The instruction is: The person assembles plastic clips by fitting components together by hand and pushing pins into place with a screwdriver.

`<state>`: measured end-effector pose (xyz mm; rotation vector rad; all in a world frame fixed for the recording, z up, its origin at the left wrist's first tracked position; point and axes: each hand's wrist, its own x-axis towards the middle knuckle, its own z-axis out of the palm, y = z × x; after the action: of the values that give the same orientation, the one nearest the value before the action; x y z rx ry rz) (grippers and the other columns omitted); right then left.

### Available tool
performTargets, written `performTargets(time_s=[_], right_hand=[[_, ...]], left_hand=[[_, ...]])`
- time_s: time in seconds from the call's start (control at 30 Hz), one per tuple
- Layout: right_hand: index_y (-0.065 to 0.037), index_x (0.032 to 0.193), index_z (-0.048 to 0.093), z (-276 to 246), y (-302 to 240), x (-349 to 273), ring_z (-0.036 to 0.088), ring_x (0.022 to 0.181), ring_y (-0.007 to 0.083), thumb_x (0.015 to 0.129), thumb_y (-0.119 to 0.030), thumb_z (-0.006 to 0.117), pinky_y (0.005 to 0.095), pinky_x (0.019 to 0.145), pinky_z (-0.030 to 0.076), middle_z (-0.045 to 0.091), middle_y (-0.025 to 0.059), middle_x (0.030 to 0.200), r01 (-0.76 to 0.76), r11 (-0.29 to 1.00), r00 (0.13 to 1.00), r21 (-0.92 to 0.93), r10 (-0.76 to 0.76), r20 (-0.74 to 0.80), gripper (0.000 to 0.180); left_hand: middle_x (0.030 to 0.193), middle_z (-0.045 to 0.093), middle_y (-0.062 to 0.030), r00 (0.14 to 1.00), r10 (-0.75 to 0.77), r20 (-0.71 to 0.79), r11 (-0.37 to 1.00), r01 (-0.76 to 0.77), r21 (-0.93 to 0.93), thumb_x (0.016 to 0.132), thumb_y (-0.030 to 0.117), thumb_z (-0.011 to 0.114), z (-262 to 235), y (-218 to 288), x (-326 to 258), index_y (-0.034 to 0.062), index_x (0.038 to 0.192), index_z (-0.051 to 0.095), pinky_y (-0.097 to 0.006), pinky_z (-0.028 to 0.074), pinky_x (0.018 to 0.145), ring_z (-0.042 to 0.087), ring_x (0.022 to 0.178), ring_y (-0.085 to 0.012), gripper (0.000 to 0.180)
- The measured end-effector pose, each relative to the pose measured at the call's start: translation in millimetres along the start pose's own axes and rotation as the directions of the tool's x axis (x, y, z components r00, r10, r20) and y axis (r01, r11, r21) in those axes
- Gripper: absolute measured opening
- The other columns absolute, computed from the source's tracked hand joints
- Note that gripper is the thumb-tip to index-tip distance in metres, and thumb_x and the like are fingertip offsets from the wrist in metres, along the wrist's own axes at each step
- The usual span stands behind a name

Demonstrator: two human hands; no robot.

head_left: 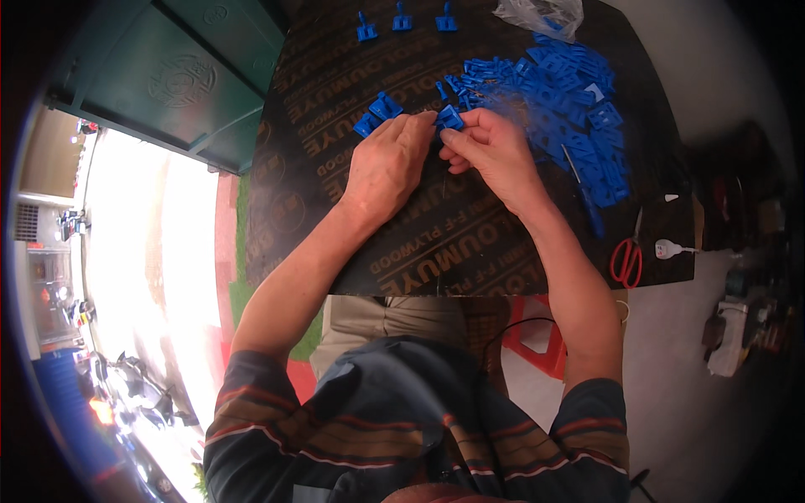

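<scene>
Near the middle of the dark plywood table (335,201), both hands meet at a small blue plastic part (450,117). My right hand (490,151) pinches it between thumb and fingers. My left hand (390,159) is closed, with its fingertips at the part's left side; its thumb and palm side are hidden. Just beyond the left hand lie a few blue plastic pieces (386,106), partly covered by it. Three assembled blue pieces with upright stems (402,17) stand in a row at the table's far edge.
A large heap of blue plastic parts (562,101) spreads over the table's right side, below a clear plastic bag (545,15). A blue-handled screwdriver-like tool (593,214) lies beside it. Red-handled scissors (626,261) rest at the near right edge. A green metal cabinet (176,75) stands left.
</scene>
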<state>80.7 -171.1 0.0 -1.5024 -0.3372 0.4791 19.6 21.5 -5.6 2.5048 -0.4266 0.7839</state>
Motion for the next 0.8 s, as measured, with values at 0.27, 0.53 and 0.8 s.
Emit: performTargets(time_s=[0.27, 0.53, 0.8], right_hand=[[0.0, 0.12, 0.069, -3, -6, -2, 0.071, 0.083, 0.0097, 0.106, -0.023, 0.073, 0.0239, 0.072, 0.058, 0.075, 0.004, 0.094, -0.04, 0.997, 0.999, 0.068, 0.041, -0.019, 0.027], [-0.003, 0.117, 0.072, -3, -8, -1, 0.07, 0.082, 0.0092, 0.105, -0.026, 0.073, 0.0238, 0.072, 0.057, 0.075, 0.003, 0.095, -0.055, 0.991, 0.998, 0.118, 0.055, -0.002, 0.025], [-0.007, 0.113, 0.074, -8, -9, -3, 0.068, 0.083, 0.008, 0.105, -0.029, 0.07, 0.0239, 0.073, 0.056, 0.071, -0.0004, 0.092, -0.088, 0.959, 0.996, 0.271, 0.08, 0.041, 0.024]], left_hand=[[0.098, 0.075, -0.0137, 0.995, -0.062, -0.081, 0.996, 0.056, -0.076, 0.099, 0.01, 0.073, 0, 3, 6, 0.0058, 0.114, 0.07, -0.042, 0.059, 0.078, 0.075, 0.091, -0.0332, 0.015], [0.116, 0.073, -0.0142, 0.992, -0.101, -0.076, 0.976, 0.084, -0.203, 0.099, 0.005, 0.074, -5, 3, 11, 0.0029, 0.114, 0.068, -0.036, 0.058, 0.081, 0.073, 0.097, -0.0264, 0.016], [0.116, 0.073, -0.0124, 0.985, -0.165, -0.041, 0.895, 0.132, -0.427, 0.097, 0.004, 0.076, -2, 5, 7, 0.0023, 0.117, 0.066, -0.038, 0.057, 0.086, 0.072, 0.098, -0.0264, 0.022]])
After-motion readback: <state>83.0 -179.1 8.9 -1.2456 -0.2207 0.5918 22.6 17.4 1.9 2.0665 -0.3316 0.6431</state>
